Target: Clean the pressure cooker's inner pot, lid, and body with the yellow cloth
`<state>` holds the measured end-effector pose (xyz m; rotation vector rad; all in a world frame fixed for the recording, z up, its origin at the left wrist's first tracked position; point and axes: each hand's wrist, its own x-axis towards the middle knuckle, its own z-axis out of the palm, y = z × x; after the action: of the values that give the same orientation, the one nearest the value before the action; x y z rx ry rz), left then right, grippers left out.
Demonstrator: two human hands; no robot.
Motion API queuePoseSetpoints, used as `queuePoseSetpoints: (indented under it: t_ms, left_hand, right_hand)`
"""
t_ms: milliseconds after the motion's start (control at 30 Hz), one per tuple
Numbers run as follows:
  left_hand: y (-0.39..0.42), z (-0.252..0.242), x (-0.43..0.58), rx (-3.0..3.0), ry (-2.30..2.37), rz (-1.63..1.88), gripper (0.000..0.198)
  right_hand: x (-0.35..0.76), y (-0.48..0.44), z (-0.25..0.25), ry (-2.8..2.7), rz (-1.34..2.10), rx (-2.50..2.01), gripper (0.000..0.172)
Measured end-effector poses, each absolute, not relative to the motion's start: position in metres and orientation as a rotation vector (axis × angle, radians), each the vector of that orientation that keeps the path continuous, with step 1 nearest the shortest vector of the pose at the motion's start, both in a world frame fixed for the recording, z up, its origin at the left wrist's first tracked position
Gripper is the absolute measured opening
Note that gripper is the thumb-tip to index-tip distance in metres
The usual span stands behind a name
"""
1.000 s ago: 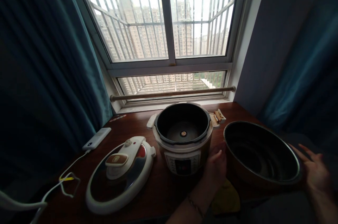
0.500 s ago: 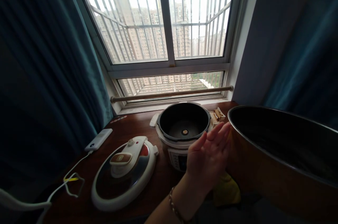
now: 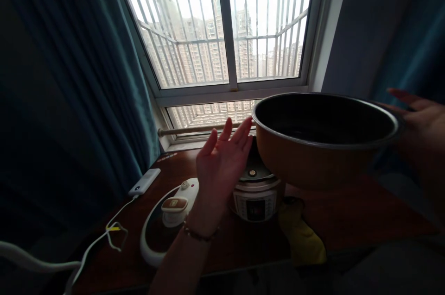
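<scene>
A round metal inner pot (image 3: 313, 156), dark inside and orange-brown outside, hangs in the air above the table. My left hand (image 3: 222, 160) presses flat against its left wall with the fingers stretched upward. My right hand (image 3: 422, 119) lies flat against its right rim, fingers also stretched. The pot is clamped between the two palms. Just below and behind it stands the electric cooker base (image 3: 255, 193), white with a control panel, partly hidden by the pot. The cooker's lid (image 3: 163, 221) lies flat on the table to the left of the base.
A yellow cloth (image 3: 302, 239) lies at the front edge of the dark wooden table (image 3: 365, 211). A white power bank (image 3: 144, 181) with a white cable (image 3: 104, 239) sits far left. Teal curtains (image 3: 86, 77) flank the barred window; a wooden rod (image 3: 194, 129) crosses its sill.
The inner pot has risen from the table on the right and moved left, over the cooker base. Both hands rose with it, and the view has tilted upward.
</scene>
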<state>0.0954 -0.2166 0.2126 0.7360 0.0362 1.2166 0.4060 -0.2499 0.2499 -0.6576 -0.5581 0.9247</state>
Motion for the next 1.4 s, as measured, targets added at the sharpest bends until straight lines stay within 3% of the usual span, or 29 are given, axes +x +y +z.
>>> queuePoseSetpoints:
  t_ms: [267,667,1400]
  left_hand:
    - [-0.175,0.220,0.041,0.769,0.159,1.471,0.033]
    - [-0.146,0.175,0.006,0.567,0.304,1.464,0.031]
    - [-0.144,0.138,0.000,0.464,0.373,1.449,0.027]
  right_hand:
    - [0.347,-0.166,0.269,-0.679,1.002,-0.598,0.039]
    - [0.321,-0.114,0.207,-0.653,1.163,-0.657,0.022]
    - [0.324,-0.104,0.163,-0.633,1.230,-0.743,0.022]
